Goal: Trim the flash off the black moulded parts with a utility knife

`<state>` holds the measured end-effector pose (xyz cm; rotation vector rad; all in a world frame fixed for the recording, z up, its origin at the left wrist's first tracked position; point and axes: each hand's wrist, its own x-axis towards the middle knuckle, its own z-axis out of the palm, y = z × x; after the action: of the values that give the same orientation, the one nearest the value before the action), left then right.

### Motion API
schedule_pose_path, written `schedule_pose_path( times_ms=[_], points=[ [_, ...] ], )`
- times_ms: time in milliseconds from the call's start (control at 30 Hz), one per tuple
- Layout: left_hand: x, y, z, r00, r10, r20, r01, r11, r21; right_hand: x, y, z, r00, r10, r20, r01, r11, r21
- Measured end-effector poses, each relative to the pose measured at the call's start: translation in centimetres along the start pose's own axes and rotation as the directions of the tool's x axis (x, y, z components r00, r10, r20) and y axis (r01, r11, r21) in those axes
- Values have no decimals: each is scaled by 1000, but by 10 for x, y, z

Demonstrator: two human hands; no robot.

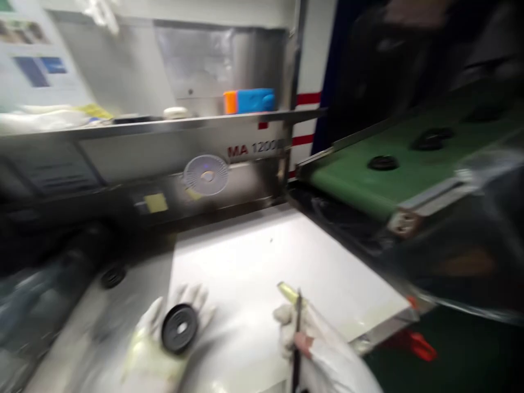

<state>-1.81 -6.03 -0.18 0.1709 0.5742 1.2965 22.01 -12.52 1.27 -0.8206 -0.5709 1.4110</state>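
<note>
My left hand (164,338), in a pale glove, lies palm up over the white worktop (254,256) with a round black disc (179,328) resting on the fingers, which curl around its edge. My right hand (301,338), also gloved, is closed around a thin dark tool with a yellowish tip (292,297), held upright near the worktop's front edge. The picture is smeared by motion.
A green conveyor belt (368,177) at the right carries several black discs (382,162). Another black disc (112,274) lies at the left on the table. A metal shelf (164,126) behind holds an orange and blue box (249,101). A small round fan (205,174) sits below it.
</note>
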Motion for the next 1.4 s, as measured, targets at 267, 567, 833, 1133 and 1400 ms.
schedule_pose_path(
  times_ms=[267,567,833,1133,1400],
  points=[
    [-11,-9,16,998,-60,-32,56,993,-106,26,47,-28,961,220,-165,-238,966,-97],
    [-14,-3,4,992,-114,51,122,975,-184,29,59,-46,970,216,-112,-227,968,-104],
    [-18,-1,7,989,-145,41,151,961,-231,26,55,-44,963,225,-146,-255,936,-243],
    [-21,0,9,990,-137,24,139,967,-215,26,59,-47,978,170,-118,-196,943,-270],
    [-23,0,11,991,-132,32,135,982,-133,23,55,-37,967,219,-127,-245,936,-252]
  ],
)
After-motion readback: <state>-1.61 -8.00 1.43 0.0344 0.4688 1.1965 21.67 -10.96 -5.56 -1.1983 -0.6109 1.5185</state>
